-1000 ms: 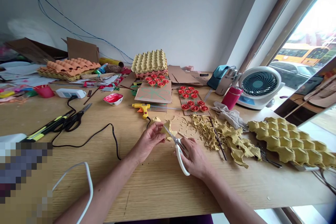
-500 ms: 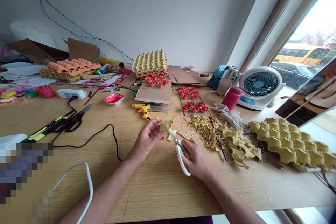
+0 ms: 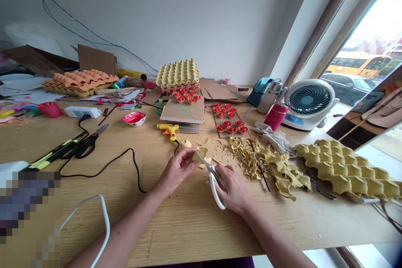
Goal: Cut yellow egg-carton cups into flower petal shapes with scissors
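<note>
My left hand (image 3: 179,169) is closed, thumb and fingers pinched on a small piece of yellow egg carton (image 3: 202,154). My right hand (image 3: 233,188) grips a pair of scissors (image 3: 214,188) with white handles. Their blades point up and left and meet the carton piece at my left fingertips; the fingers partly hide the piece. Just behind my left hand lies another yellow carton piece (image 3: 185,144). To the right of the scissors spreads a heap of yellow carton scraps (image 3: 251,159).
Beyond my hands are a yellow glue gun (image 3: 169,130), a bowl of red paint (image 3: 134,119) and red carton flowers (image 3: 231,129) on cardboard. A yellow egg tray (image 3: 345,167) lies right, near a fan (image 3: 309,102). Black scissors (image 3: 88,144) and a cable (image 3: 114,158) lie left.
My left fingers have dropped slightly and shifted against the carton piece. The carton piece behind my left hand now shows. The view has moved a little to the right.
</note>
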Tool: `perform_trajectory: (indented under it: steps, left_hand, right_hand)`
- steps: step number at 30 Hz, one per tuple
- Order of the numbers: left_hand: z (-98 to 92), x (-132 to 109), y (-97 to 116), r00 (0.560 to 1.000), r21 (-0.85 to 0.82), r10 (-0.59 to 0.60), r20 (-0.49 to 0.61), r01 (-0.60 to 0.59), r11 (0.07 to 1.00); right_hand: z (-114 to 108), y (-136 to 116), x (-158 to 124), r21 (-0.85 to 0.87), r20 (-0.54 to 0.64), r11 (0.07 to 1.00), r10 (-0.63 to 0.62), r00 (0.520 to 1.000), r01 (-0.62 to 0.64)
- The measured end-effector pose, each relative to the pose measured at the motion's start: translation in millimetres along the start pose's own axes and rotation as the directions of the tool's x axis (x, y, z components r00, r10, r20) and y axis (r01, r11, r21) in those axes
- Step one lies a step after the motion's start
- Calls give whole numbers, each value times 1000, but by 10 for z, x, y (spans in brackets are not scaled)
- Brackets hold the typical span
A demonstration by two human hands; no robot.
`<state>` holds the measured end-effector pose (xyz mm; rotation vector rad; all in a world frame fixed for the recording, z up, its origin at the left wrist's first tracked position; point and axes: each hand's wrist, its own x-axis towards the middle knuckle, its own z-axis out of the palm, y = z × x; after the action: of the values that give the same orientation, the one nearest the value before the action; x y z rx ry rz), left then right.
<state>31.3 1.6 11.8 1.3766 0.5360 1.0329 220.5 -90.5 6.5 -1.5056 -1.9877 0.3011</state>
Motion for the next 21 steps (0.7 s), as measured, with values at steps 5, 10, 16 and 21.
perform_trajectory:
  steps: [5, 10, 16, 21]
  left_hand:
    - [3, -4, 37, 1000, 30, 27, -16, -26, 999]
    - [33, -9, 91, 997, 67, 42, -63, -38, 997]
    - [12, -9, 88, 996, 74, 35, -81, -29, 997]
    - [3, -21, 92, 997, 62, 24, -73, -19, 998]
  right_hand:
    - [-27, -34, 5, 19, 0, 1000, -15, 1000, 15]
    - [-40, -53, 10, 47, 1, 999, -15, 1000, 15]
    - [-28, -43, -5, 56, -11, 998, -19, 1000, 19]
    - [-27, -52, -5, 51, -18, 998, -28, 999, 29]
